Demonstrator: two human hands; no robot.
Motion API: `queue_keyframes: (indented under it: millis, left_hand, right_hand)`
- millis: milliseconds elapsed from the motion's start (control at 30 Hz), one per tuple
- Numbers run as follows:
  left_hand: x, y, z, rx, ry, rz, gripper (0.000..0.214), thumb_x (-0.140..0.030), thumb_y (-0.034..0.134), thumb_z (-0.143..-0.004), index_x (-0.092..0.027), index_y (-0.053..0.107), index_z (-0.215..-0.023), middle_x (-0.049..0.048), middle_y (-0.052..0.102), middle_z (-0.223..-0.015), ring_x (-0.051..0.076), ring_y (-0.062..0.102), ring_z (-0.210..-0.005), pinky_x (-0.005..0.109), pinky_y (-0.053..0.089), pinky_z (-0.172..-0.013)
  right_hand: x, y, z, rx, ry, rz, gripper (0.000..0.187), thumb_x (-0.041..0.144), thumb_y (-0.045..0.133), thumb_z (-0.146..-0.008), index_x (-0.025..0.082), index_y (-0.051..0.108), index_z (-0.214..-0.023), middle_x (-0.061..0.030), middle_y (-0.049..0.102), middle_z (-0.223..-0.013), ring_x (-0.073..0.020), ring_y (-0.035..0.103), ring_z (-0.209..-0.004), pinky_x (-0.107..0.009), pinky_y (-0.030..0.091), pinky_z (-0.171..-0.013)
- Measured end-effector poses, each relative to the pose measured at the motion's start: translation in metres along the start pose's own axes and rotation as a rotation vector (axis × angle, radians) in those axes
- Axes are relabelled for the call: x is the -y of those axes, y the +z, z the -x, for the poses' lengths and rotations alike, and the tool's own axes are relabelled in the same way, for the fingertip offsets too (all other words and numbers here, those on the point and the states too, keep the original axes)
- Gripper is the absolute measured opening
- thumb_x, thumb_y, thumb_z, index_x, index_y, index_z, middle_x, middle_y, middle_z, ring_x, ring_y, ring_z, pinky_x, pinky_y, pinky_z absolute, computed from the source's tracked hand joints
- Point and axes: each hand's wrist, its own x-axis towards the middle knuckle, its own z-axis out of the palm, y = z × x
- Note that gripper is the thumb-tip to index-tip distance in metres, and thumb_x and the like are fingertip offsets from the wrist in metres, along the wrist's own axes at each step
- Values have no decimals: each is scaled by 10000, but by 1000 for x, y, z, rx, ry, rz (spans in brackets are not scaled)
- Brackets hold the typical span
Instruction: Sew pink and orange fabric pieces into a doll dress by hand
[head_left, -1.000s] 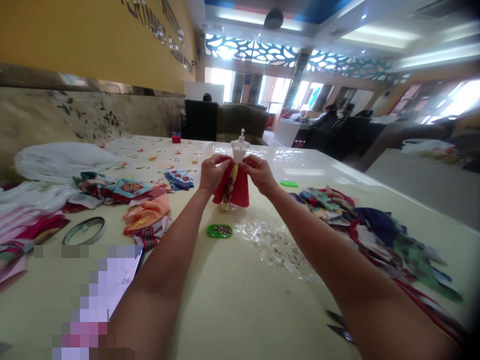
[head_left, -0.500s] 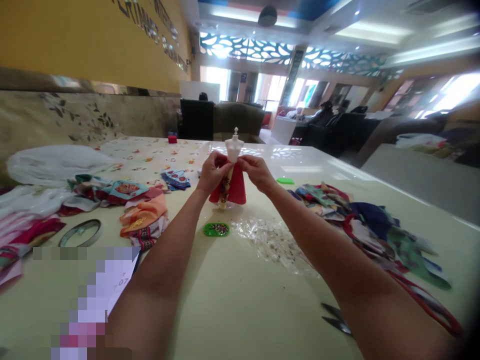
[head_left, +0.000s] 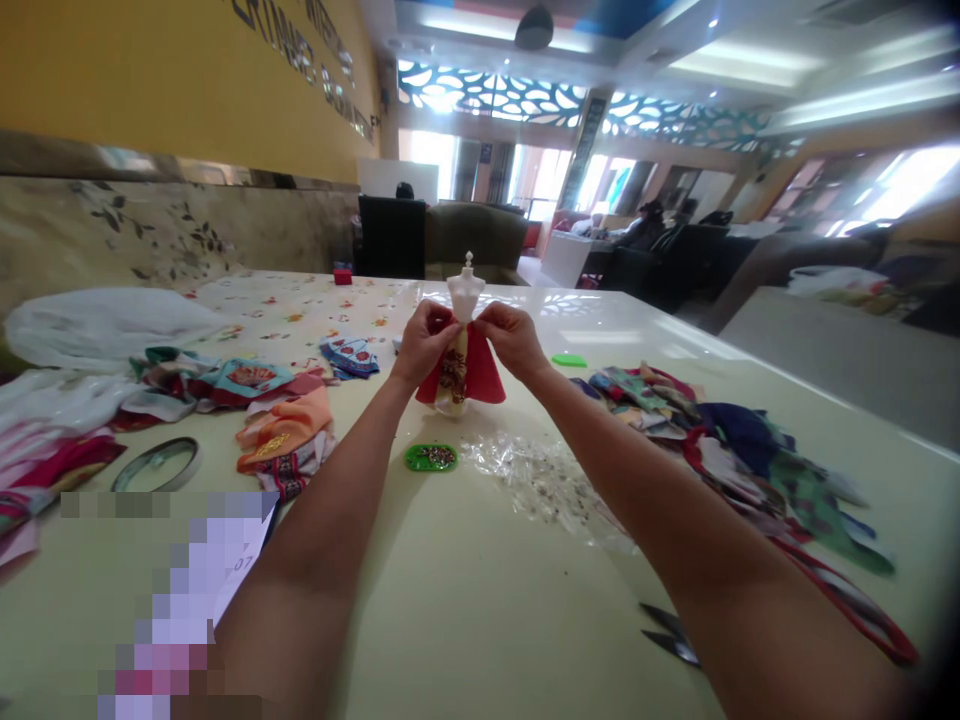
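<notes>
A small white mannequin (head_left: 466,295) stands upright on the table, dressed below the waist in a patterned gold and dark piece with red cloth (head_left: 486,372) around it. My left hand (head_left: 429,338) pinches the red cloth at the left of the waist. On the other side, my right hand (head_left: 511,335) pinches its right edge, held a little out from the figure. Just in front lies a green tray (head_left: 413,459) with small dark beads or stones in it. Beside the tray is a crumpled clear plastic sheet (head_left: 551,485) strewn with tiny pieces.
Fabric scraps lie in heaps at left (head_left: 289,430) and right (head_left: 739,440). A roll of tape (head_left: 191,466), a phone (head_left: 244,560) and a white plastic bag (head_left: 105,325) are on the left. Scissors (head_left: 673,638) lie partly under my right forearm. People sit in the background.
The right part of the red cloth has been drawn outward to the right, showing more of the patterned front. Both hands keep their pinch.
</notes>
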Motion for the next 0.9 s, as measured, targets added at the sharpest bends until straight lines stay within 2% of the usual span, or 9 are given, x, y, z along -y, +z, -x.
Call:
queue_keyframes:
  millis: [233,433,567,767,900]
  left_hand:
    - [-3,1,1,5,-27,21,236,-244,750,-784,-216,537,-881,-2,613,-859,128,618,-821,286,517,-783]
    - [2,1,1,5,1,62,235,-247,750,-793,-211,536,-882,-15,612,-861,113,623,-821,259,519,-767]
    - [6,2,0,9,6,82,245,-264,760,-793,-215,530,-863,-13,627,-860,114,623,-817,245,515,-730]
    - [7,1,0,11,46,15,200,-216,730,-812,-216,538,-866,-22,598,-848,103,593,-782,251,490,-721]
    - [4,-2,-1,3,72,-82,197,-193,737,-796,-212,556,-873,-13,595,-847,115,580,-805,276,486,-779]
  right_hand:
    - [3,5,-1,-50,-25,29,114,252,602,-780,217,568,-677,21,580,-680,-145,498,-691,-323,440,-696]
    - [-3,6,-4,-22,-44,22,144,256,683,-761,211,558,-705,29,563,-675,-132,484,-656,-315,423,-662]
    - [-9,7,-6,-2,-58,-13,115,238,686,-756,211,574,-754,28,595,-724,-135,520,-695,-318,441,-696]
    - [-12,6,-8,32,-58,-64,146,268,693,-758,204,571,-712,25,597,-703,-133,522,-682,-316,448,-686]
    - [-12,1,-4,84,-46,-92,135,327,682,-792,207,620,-781,13,633,-751,-139,553,-716,-324,468,-716]
